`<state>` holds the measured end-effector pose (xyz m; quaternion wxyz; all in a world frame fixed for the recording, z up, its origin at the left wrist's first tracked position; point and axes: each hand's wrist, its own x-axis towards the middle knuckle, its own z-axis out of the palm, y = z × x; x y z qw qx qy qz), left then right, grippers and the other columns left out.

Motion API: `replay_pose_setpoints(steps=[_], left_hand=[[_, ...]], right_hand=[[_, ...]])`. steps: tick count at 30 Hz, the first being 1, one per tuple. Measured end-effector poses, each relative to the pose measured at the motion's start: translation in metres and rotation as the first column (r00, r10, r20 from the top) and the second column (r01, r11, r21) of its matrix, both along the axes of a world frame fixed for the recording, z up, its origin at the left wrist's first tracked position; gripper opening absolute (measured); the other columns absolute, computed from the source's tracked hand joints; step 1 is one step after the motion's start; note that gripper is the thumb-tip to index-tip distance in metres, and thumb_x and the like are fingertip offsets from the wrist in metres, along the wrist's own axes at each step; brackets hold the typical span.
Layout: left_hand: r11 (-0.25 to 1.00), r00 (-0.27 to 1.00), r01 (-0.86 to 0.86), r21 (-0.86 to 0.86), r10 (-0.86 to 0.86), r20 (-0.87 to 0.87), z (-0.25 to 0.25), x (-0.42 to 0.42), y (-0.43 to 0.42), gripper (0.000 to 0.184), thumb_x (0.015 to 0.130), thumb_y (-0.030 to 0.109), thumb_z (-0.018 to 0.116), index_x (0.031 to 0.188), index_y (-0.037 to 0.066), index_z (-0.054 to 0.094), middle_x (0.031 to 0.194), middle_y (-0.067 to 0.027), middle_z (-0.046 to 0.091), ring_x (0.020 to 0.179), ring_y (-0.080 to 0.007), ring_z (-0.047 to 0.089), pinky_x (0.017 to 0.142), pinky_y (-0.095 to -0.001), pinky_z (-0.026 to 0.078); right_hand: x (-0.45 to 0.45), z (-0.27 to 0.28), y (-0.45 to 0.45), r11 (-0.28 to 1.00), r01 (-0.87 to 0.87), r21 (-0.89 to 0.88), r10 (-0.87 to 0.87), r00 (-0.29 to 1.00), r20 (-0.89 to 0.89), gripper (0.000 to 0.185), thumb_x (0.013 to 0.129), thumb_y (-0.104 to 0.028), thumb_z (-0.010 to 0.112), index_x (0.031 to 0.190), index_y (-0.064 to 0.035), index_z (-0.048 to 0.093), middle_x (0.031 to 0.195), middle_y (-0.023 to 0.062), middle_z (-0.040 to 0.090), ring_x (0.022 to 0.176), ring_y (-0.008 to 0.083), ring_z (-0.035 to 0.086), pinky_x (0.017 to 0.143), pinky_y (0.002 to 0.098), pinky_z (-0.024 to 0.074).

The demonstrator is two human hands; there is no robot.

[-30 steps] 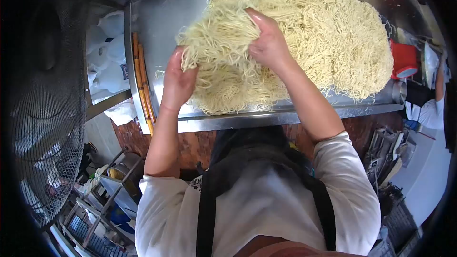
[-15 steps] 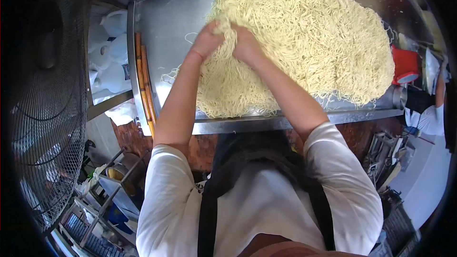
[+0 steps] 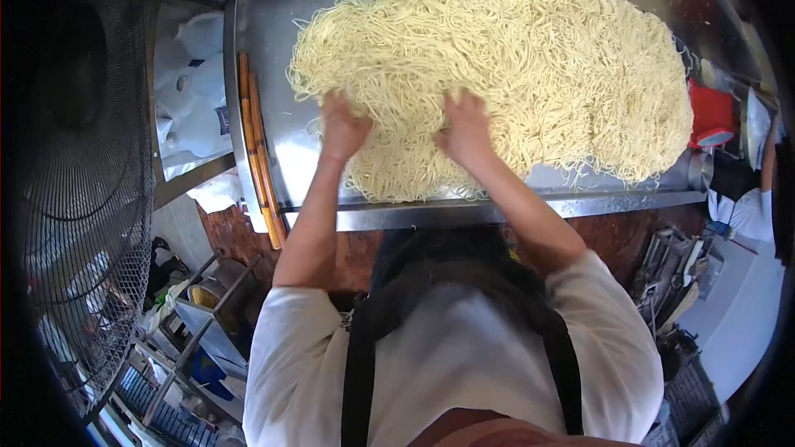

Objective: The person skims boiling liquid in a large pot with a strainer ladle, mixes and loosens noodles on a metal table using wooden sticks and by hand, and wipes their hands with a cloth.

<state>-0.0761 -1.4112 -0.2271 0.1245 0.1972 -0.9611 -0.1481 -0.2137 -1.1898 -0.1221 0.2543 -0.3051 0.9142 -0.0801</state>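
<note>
A broad heap of pale yellow noodles (image 3: 530,66) covers much of a metal work table (image 3: 286,128). At the heap's near left edge is my left hand (image 3: 344,128), its thumb apart from the fingers and nothing held. My right hand (image 3: 466,128) rests against the noodles a little to the right, fingers spread and slightly blurred. Some fingertips are partly hidden or smeared by motion, and loose strands lie between the two hands.
Two long wooden sticks (image 3: 258,149) lie along the table's left edge. Beyond the right end stands a red container (image 3: 710,116), with another person's white sleeve (image 3: 752,213) near it. A wire-mesh fan guard (image 3: 87,199) is at far left, beside plastic jugs (image 3: 199,91).
Both hands have let go of the bunch of noodles they held, moving apart and toward me. The noodles now spread farther left over the table.
</note>
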Motion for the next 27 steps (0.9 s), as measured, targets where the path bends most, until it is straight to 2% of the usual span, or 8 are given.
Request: replay_pose_setpoints(steps=[3,6,12,15,20,23,25,27], left_hand=[[0.389,0.960,-0.071,0.918,0.276,-0.042,0.088,-0.043,0.021,0.047,0.083,0.003,0.062,0.128,-0.003,0.050,0.118,-0.0151,0.063,0.111,-0.0270,0.059,0.092,-0.0375,0.049],[0.480,0.842,0.053,0.876,0.450,-0.297,0.172,-0.046,-0.013,0.043,0.086,-0.004,0.055,0.128,-0.001,0.047,0.117,-0.0120,0.064,0.101,-0.0192,0.064,0.087,-0.0320,0.053],[0.947,0.989,-0.104,0.305,0.131,-0.068,0.115,0.005,-0.086,0.067,0.083,0.008,0.069,0.142,0.001,0.037,0.131,-0.0205,0.052,0.118,-0.0301,0.055,0.101,-0.0368,0.044],[0.699,0.936,-0.291,0.654,0.348,0.044,0.088,0.019,-0.062,0.070,0.079,0.015,0.078,0.139,0.001,0.045,0.127,-0.0189,0.051,0.114,-0.0294,0.054,0.100,-0.0361,0.044],[0.746,0.982,-0.184,0.640,0.164,0.092,0.037,-0.014,0.017,0.048,0.088,0.003,0.056,0.134,-0.003,0.047,0.129,-0.0205,0.053,0.119,-0.0291,0.052,0.105,-0.0364,0.039],[0.063,0.875,0.046,0.997,0.479,-0.070,0.072,0.005,-0.005,0.046,0.088,-0.003,0.047,0.134,-0.002,0.046,0.125,-0.0164,0.058,0.107,-0.0304,0.060,0.102,-0.0339,0.042],[0.218,0.970,-0.061,0.974,0.244,0.006,0.132,0.018,-0.025,0.050,0.086,-0.002,0.051,0.135,-0.001,0.044,0.125,-0.0195,0.057,0.114,-0.0333,0.056,0.104,-0.0374,0.041],[0.745,0.955,-0.279,0.605,0.150,0.256,0.118,0.051,-0.047,0.053,0.083,0.000,0.057,0.135,0.001,0.045,0.127,-0.0220,0.055,0.120,-0.0360,0.051,0.106,-0.0417,0.040]], right_hand=[[-0.016,-0.007,-0.057,0.942,0.101,-0.320,-0.025,0.973,0.231,0.066,0.074,-0.015,0.077,0.133,-0.0067,0.050,0.136,0.0201,0.046,0.124,0.0360,0.047,0.104,0.0458,0.0423],[-0.022,0.064,-0.078,0.608,0.044,-0.793,0.249,0.938,0.242,0.055,0.073,-0.015,0.078,0.121,-0.0034,0.055,0.129,0.0159,0.053,0.116,0.0348,0.055,0.098,0.0415,0.0482],[-0.023,0.077,-0.007,0.883,-0.009,-0.468,0.050,0.996,0.076,0.086,0.075,-0.012,0.078,0.148,-0.0116,0.033,0.141,0.0227,0.041,0.119,0.0368,0.052,0.101,0.0469,0.0457],[-0.021,0.046,0.044,0.999,0.038,0.016,-0.038,0.999,0.036,0.083,0.072,-0.005,0.076,0.145,-0.0078,0.038,0.141,0.0261,0.038,0.117,0.0381,0.053,0.103,0.0473,0.0439],[0.021,-0.072,-0.022,0.940,-0.242,-0.241,0.225,0.970,-0.096,0.062,0.074,-0.020,0.076,0.130,-0.0066,0.054,0.118,0.0249,0.057,0.107,0.0358,0.058,0.102,0.0459,0.0445],[0.002,0.009,-0.047,0.783,-0.201,-0.588,0.305,0.949,0.083,0.063,0.075,-0.026,0.074,0.133,-0.0110,0.053,0.117,0.0201,0.062,0.110,0.0346,0.059,0.103,0.0433,0.0449],[-0.011,0.049,-0.032,0.850,-0.130,-0.511,0.309,0.908,0.284,0.066,0.076,-0.022,0.074,0.136,-0.0127,0.051,0.125,0.0184,0.060,0.114,0.0346,0.059,0.102,0.0406,0.0462],[-0.044,0.050,-0.002,0.931,-0.234,-0.280,0.318,0.897,0.308,0.066,0.081,-0.015,0.073,0.142,-0.0125,0.046,0.135,0.0184,0.054,0.120,0.0339,0.056,0.104,0.0393,0.0453]])
